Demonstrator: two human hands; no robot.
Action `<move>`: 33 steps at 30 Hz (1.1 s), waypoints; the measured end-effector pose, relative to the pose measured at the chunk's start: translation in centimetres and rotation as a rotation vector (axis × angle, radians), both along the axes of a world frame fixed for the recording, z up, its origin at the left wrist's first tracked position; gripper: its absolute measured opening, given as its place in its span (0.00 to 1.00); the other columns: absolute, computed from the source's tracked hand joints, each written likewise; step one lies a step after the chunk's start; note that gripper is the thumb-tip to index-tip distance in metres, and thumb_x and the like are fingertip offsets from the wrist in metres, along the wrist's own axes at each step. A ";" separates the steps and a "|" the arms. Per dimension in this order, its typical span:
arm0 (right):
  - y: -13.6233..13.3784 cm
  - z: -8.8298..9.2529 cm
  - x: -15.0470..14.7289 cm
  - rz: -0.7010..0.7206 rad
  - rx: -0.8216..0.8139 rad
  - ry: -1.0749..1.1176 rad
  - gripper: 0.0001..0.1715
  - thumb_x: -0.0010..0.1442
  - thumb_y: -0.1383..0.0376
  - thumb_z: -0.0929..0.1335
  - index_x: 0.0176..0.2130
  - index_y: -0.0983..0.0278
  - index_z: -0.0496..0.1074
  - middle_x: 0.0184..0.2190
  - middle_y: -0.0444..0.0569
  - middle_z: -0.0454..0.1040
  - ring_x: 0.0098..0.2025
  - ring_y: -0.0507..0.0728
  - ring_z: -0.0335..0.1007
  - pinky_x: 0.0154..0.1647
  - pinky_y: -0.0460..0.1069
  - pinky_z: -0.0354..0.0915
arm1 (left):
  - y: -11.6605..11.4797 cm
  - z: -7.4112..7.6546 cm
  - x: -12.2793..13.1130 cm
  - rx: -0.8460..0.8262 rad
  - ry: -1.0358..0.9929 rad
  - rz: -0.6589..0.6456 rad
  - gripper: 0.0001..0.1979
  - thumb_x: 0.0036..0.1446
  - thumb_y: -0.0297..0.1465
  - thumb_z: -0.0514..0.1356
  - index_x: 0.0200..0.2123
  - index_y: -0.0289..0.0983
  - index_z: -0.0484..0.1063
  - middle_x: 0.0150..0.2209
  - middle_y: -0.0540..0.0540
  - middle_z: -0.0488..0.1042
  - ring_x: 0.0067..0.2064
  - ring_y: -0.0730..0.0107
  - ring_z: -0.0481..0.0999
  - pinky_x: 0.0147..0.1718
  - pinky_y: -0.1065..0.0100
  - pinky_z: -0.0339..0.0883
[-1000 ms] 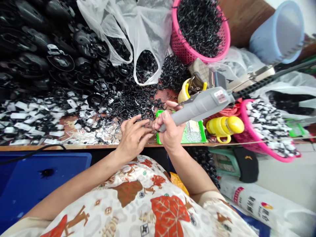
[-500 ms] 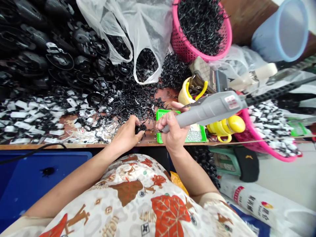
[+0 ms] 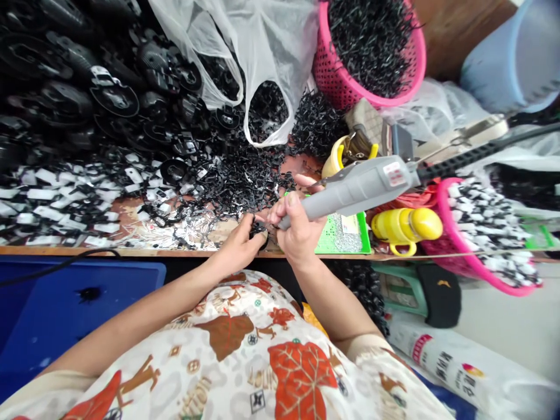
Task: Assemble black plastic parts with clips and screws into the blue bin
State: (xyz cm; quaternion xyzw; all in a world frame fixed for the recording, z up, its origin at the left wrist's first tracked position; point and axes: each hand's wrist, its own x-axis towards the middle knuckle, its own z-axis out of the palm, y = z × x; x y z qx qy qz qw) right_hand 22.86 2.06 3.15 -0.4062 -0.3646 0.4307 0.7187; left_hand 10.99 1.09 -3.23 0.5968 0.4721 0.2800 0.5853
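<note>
My right hand (image 3: 300, 230) is wrapped round a grey electric screwdriver (image 3: 356, 186), its cabled end up to the right and its front end pointing left. My left hand (image 3: 240, 242) pinches a small black plastic part (image 3: 259, 228) at the table's front edge. The fingers of my right hand are close to that part; whether they touch it I cannot tell. The screwdriver's bit is hidden behind the fingers. Just right of my right hand is a green tray (image 3: 366, 232) with small silvery screws (image 3: 345, 239) in it.
Loose black pieces (image 3: 245, 175) are heaped behind my hands, white-and-black parts (image 3: 56, 198) to the left. A pink basket (image 3: 321, 70) of black pieces stands at the back. Right lie a yellow bottle (image 3: 406, 227) and another pink basket (image 3: 450, 233). A blue bin (image 3: 131, 291) is below left.
My right hand has moved left with the screwdriver, close to my left hand and the black part. The scene has shifted slightly right in view.
</note>
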 end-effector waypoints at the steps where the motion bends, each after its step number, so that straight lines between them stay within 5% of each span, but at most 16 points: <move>1: 0.1 -0.2 -0.1 0.001 -0.018 -0.007 0.19 0.60 0.57 0.74 0.49 0.55 0.68 0.22 0.34 0.66 0.20 0.48 0.66 0.23 0.46 0.68 | 0.0 0.0 0.0 0.018 0.004 -0.009 0.09 0.61 0.31 0.55 0.46 0.41 0.64 0.36 0.51 0.71 0.38 0.67 0.72 0.37 0.67 0.67; 13: 0.2 -2.3 -1.3 0.044 -0.056 -0.064 0.21 0.58 0.53 0.75 0.43 0.56 0.65 0.19 0.32 0.65 0.18 0.47 0.63 0.21 0.46 0.66 | 0.2 -0.8 0.2 0.141 0.067 -0.028 0.10 0.61 0.32 0.55 0.45 0.38 0.62 0.45 0.43 0.74 0.46 0.60 0.74 0.48 0.59 0.67; 16: 0.3 -1.4 -1.1 0.045 -0.080 -0.025 0.22 0.57 0.53 0.76 0.44 0.57 0.66 0.21 0.33 0.65 0.18 0.47 0.64 0.21 0.45 0.64 | 0.1 0.4 0.2 0.133 0.061 -0.015 0.10 0.60 0.32 0.56 0.45 0.38 0.63 0.44 0.43 0.75 0.44 0.61 0.74 0.47 0.60 0.68; 19: 0.8 0.0 -0.1 0.044 -0.118 0.027 0.21 0.58 0.53 0.75 0.45 0.57 0.68 0.20 0.33 0.63 0.17 0.46 0.61 0.18 0.44 0.62 | -0.9 3.0 -3.4 0.145 0.079 -0.118 0.11 0.60 0.31 0.55 0.47 0.39 0.65 0.43 0.45 0.76 0.43 0.63 0.74 0.48 0.63 0.67; 22: 1.3 0.4 1.3 -0.016 -0.061 -0.004 0.20 0.58 0.54 0.74 0.46 0.57 0.69 0.20 0.33 0.64 0.17 0.47 0.60 0.18 0.45 0.62 | -3.3 3.9 -11.7 0.010 0.279 -0.353 0.13 0.62 0.34 0.54 0.49 0.41 0.68 0.43 0.47 0.77 0.43 0.63 0.75 0.45 0.65 0.68; 24: 1.4 -0.2 1.9 -0.065 -0.012 -0.067 0.20 0.58 0.55 0.75 0.47 0.57 0.69 0.20 0.34 0.66 0.17 0.47 0.61 0.19 0.45 0.63 | -5.5 2.0 -18.1 -0.117 0.508 -0.396 0.15 0.61 0.36 0.54 0.50 0.42 0.70 0.47 0.46 0.79 0.47 0.58 0.77 0.48 0.64 0.68; 27: 1.6 -2.0 1.9 -0.084 -0.012 -0.156 0.18 0.58 0.58 0.75 0.47 0.58 0.71 0.21 0.34 0.68 0.18 0.48 0.65 0.21 0.46 0.65 | -8.8 -3.3 -24.7 -0.330 1.018 -0.265 0.22 0.59 0.35 0.53 0.54 0.34 0.69 0.47 0.35 0.80 0.48 0.46 0.80 0.46 0.59 0.69; 30: 1.7 -3.4 1.3 -0.070 -0.074 -0.253 0.19 0.59 0.58 0.75 0.48 0.59 0.72 0.21 0.35 0.70 0.20 0.48 0.67 0.23 0.46 0.66 | -10.9 -7.6 -25.9 -0.429 1.120 -0.248 0.25 0.60 0.32 0.50 0.57 0.25 0.69 0.50 0.25 0.79 0.52 0.42 0.80 0.47 0.57 0.70; 33: 1.9 -3.8 1.0 -0.048 -0.118 -0.363 0.23 0.58 0.57 0.75 0.51 0.59 0.71 0.21 0.35 0.71 0.20 0.49 0.68 0.24 0.46 0.67 | -11.7 -7.9 -24.1 -0.365 1.032 -0.284 0.25 0.62 0.33 0.50 0.59 0.29 0.71 0.55 0.29 0.78 0.58 0.46 0.77 0.54 0.59 0.68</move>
